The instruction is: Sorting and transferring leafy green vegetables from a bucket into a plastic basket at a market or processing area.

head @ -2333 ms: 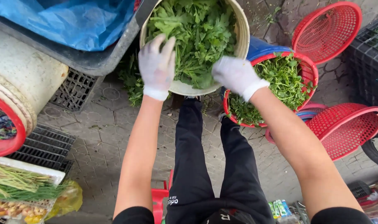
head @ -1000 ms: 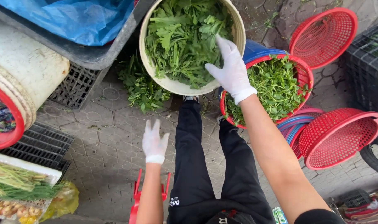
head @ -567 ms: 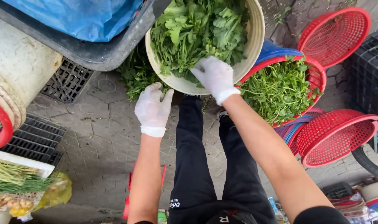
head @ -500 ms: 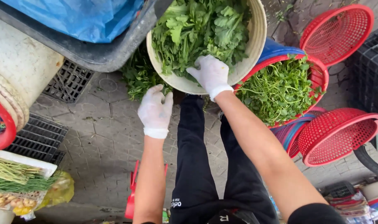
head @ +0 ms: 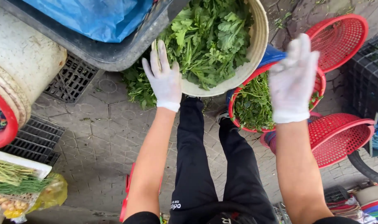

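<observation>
1. We work seated over grey hexagonal paving (head: 102, 137), with red baskets at 3 o'clock.
2. Our left hand (head: 164, 81), fingers spread, rests at the 7 o'clock rim of the cream bowl (head: 259, 37) of greens (head: 209, 37).
3. Our right hand (head: 294, 79), open and empty, hovers over the red basket (head: 321, 83) of greens.
4. Step, as we judge: sorting greens. A next grasp calls for closing on a bunch.

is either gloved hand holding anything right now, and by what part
Nothing is clearly held. The left hand lies open against the rim of the cream basin of leafy greens. The right hand, blurred, is spread open above the red basket.
</observation>
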